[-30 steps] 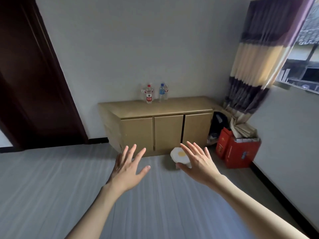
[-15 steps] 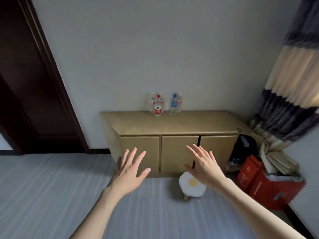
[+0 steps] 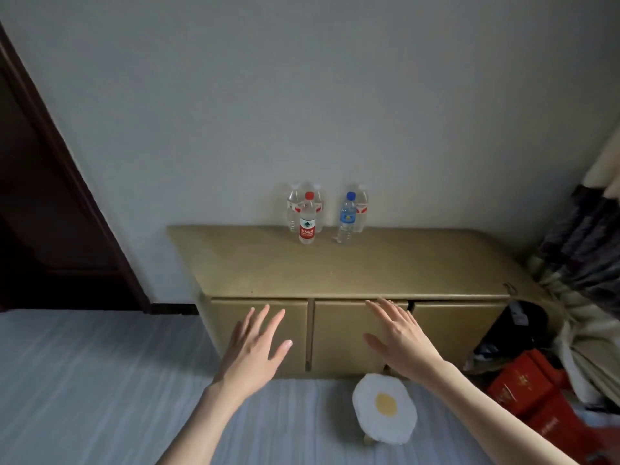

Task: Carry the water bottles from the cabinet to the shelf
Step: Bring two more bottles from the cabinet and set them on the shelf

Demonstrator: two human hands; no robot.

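Several clear water bottles stand upright at the back of a low tan cabinet (image 3: 352,273), against the wall. In front are a red-capped bottle (image 3: 307,219) with a red and white label and a blue-capped bottle (image 3: 347,219) with a blue label. Clear-capped bottles stand behind them, one (image 3: 293,206) at the left and one (image 3: 361,209) at the right. My left hand (image 3: 255,350) and my right hand (image 3: 401,338) are raised with fingers spread in front of the cabinet doors, well short of the bottles. Both hold nothing. No shelf is in view.
A small stool with a fried-egg cushion (image 3: 384,409) stands on the floor just below my right arm. Red boxes (image 3: 533,391) and a striped curtain (image 3: 583,250) crowd the right corner. A dark wooden door (image 3: 43,209) is at the left.
The cabinet and bottles have come much closer and fill more of the view. Both hands stay raised and spread, now in front of the cabinet doors.
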